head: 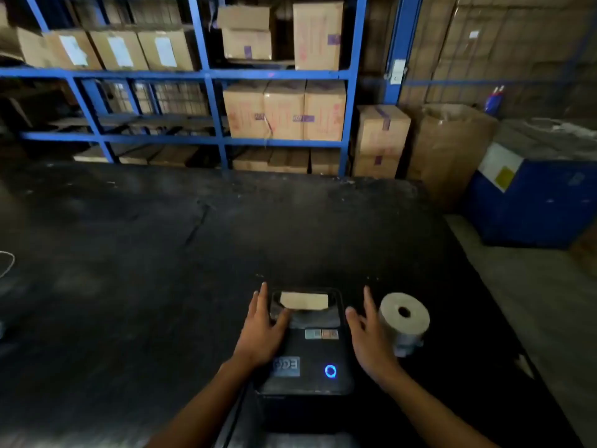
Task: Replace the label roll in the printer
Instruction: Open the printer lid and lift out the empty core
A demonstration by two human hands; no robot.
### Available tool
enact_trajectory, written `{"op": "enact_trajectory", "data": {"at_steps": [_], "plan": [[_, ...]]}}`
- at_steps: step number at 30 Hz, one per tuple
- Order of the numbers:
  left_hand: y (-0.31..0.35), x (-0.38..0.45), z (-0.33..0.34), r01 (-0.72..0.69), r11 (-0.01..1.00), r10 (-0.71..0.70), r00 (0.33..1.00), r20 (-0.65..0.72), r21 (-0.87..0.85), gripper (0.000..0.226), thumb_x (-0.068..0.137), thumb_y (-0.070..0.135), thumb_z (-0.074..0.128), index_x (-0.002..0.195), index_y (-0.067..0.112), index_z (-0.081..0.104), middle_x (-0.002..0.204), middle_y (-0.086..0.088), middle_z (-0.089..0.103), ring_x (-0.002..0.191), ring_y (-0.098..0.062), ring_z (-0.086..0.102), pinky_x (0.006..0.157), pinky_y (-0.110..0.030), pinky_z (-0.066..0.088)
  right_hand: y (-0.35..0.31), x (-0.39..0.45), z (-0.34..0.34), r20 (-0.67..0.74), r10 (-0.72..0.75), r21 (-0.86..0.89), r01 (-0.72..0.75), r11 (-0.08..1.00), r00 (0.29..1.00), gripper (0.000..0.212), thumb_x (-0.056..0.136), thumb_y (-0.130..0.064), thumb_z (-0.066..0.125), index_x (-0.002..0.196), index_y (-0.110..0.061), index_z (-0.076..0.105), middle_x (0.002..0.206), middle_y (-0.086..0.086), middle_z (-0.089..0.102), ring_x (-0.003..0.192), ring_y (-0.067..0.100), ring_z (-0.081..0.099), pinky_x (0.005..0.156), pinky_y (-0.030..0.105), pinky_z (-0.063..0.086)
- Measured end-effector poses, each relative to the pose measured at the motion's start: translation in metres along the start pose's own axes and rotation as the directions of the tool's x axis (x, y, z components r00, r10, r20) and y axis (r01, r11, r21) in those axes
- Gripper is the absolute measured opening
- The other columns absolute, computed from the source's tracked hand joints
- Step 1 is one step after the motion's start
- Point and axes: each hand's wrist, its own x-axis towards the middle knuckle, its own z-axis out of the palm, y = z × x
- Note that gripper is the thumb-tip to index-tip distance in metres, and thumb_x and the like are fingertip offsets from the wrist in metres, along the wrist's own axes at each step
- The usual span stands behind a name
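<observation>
A black label printer (315, 354) sits on the dark table near its front edge, lid down, with a blue ring light glowing on top. Through the lid's window a pale strip of label paper (303, 300) shows. My left hand (263, 331) lies flat on the printer's left side, thumb on the lid near the window. My right hand (368, 337) is spread along the printer's right side, fingers apart. A pale label roll (403, 318) with a dark core hole rests on the table just right of my right hand.
The dark table (161, 253) stretches far to the left and back. Blue shelving (210, 108) with cardboard boxes stands behind it. A blue machine (533, 202) and stacked boxes (381, 140) are at the right, past the table's edge.
</observation>
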Motion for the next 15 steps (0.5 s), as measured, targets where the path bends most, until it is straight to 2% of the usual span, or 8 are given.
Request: {"op": "enact_trajectory", "data": {"at_steps": [3, 5, 7, 10, 13, 15], "plan": [[-0.022, -0.015, 0.008, 0.135, 0.981, -0.142, 0.989, -0.044, -0.137, 0.079, 0.093, 0.045, 0.058, 0.155, 0.021, 0.016, 0.159, -0.003, 0.029, 0.143, -0.019, 0.031, 0.117, -0.037, 0.028, 0.022, -0.027, 0.006, 0.103, 0.137, 0.123, -0.149, 0.981, 0.985, 0.062, 0.098, -0.041, 0.046, 0.152, -0.032, 0.016, 0.156, 0.008, 0.031, 0.138, 0.024, 0.038, 0.111, 0.042, 0.036], [-0.037, -0.024, 0.014, 0.218, 0.944, -0.226, 0.974, -0.005, -0.246, 0.074, 0.092, 0.045, 0.06, 0.153, 0.021, 0.025, 0.152, -0.004, 0.042, 0.135, -0.019, 0.044, 0.114, -0.039, 0.034, 0.038, -0.046, 0.01, 0.174, 0.187, 0.189, -0.219, 0.957, 0.967, 0.054, 0.098, -0.044, 0.042, 0.148, -0.026, 0.033, 0.149, 0.007, 0.045, 0.13, 0.021, 0.049, 0.109, 0.04, 0.04], [-0.044, -0.026, 0.017, 0.248, 0.902, -0.248, 0.968, 0.045, -0.355, 0.059, 0.092, 0.044, 0.06, 0.145, 0.025, 0.041, 0.14, -0.006, 0.056, 0.121, -0.018, 0.058, 0.107, -0.043, 0.044, 0.045, -0.059, 0.011, 0.21, 0.214, 0.235, -0.262, 0.936, 0.954, 0.051, 0.098, -0.046, 0.036, 0.138, -0.018, 0.05, 0.14, 0.005, 0.055, 0.124, 0.016, 0.053, 0.11, 0.038, 0.04], [-0.049, -0.026, 0.019, 0.259, 0.841, -0.25, 0.965, 0.084, -0.474, 0.049, 0.09, 0.037, 0.063, 0.137, 0.027, 0.05, 0.122, -0.005, 0.068, 0.102, -0.014, 0.069, 0.091, -0.036, 0.055, 0.053, -0.076, 0.012, 0.242, 0.218, 0.298, -0.286, 0.91, 0.945, 0.06, 0.094, -0.055, 0.031, 0.139, -0.02, 0.049, 0.138, -0.002, 0.055, 0.127, 0.014, 0.051, 0.112, 0.041, 0.037], [-0.05, -0.027, 0.02, 0.258, 0.817, -0.254, 0.964, 0.079, -0.516, 0.051, 0.087, 0.038, 0.066, 0.135, 0.03, 0.052, 0.113, 0.002, 0.072, 0.094, -0.009, 0.072, 0.071, -0.019, 0.056, 0.061, -0.091, 0.015, 0.23, 0.153, 0.36, -0.23, 0.904, 0.961, 0.064, 0.086, -0.057, 0.036, 0.141, -0.024, 0.046, 0.137, -0.006, 0.055, 0.124, 0.005, 0.052, 0.102, 0.026, 0.042], [-0.05, -0.027, 0.021, 0.257, 0.802, -0.256, 0.963, 0.079, -0.539, 0.048, 0.086, 0.037, 0.066, 0.132, 0.032, 0.054, 0.109, 0.005, 0.074, 0.093, -0.009, 0.072, 0.071, -0.019, 0.056, 0.064, -0.099, 0.018, 0.206, 0.135, 0.404, -0.21, 0.89, 0.969, 0.06, 0.087, -0.05, 0.041, 0.139, -0.021, 0.048, 0.134, -0.005, 0.058, 0.12, 0.002, 0.055, 0.094, 0.017, 0.044]]}}
